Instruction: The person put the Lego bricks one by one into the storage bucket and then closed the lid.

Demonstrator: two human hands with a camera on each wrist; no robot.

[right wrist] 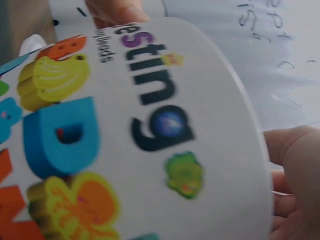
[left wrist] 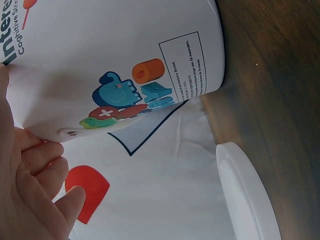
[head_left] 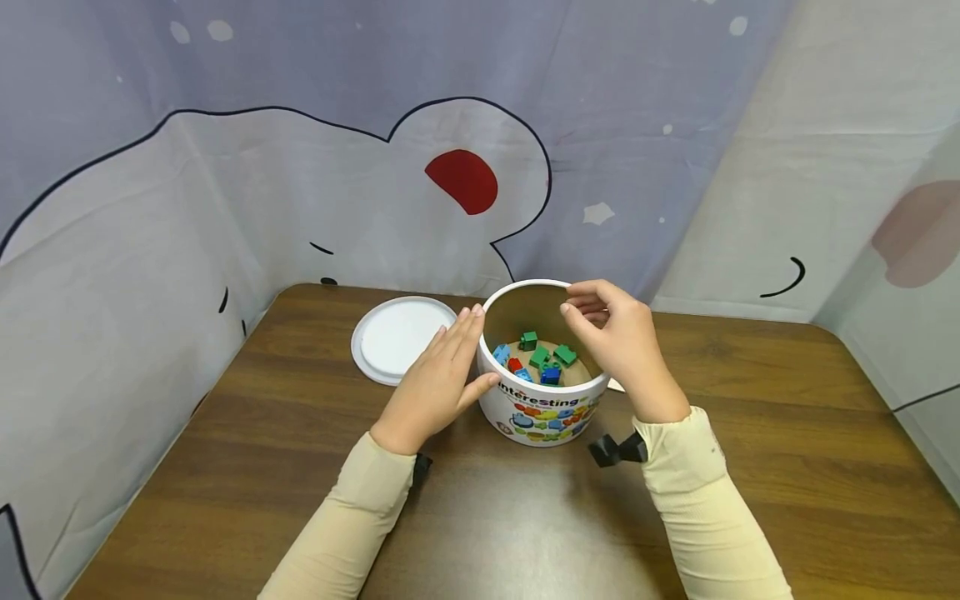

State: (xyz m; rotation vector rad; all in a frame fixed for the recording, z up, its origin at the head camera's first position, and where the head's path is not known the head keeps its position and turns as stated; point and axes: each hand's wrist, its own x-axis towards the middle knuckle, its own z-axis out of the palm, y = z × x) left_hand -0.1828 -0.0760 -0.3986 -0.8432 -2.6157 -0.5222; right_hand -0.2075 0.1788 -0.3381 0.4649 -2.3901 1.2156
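A round white bucket point(head_left: 542, 417) with "interesting" printed on its side stands upright on the table. Several small toy bricks lie on its floor, among them a green brick point(head_left: 565, 355), a dark blue brick point(head_left: 551, 375) and a red brick point(head_left: 514, 365). My left hand point(head_left: 442, 379) rests against the bucket's left side, its fingers straight and the fingertips at the rim. Over the right part of the opening, my right hand point(head_left: 618, 333) hovers with loosely bent fingers and thumb apart; nothing shows between them.
A round white lid point(head_left: 401, 337) lies flat on the wooden table point(head_left: 300, 467), behind and left of the bucket. The edge of a pale flat thing point(head_left: 616, 386) peeks out at the bucket's right. A printed cloth point(head_left: 360, 192) hangs along the table's back and sides.
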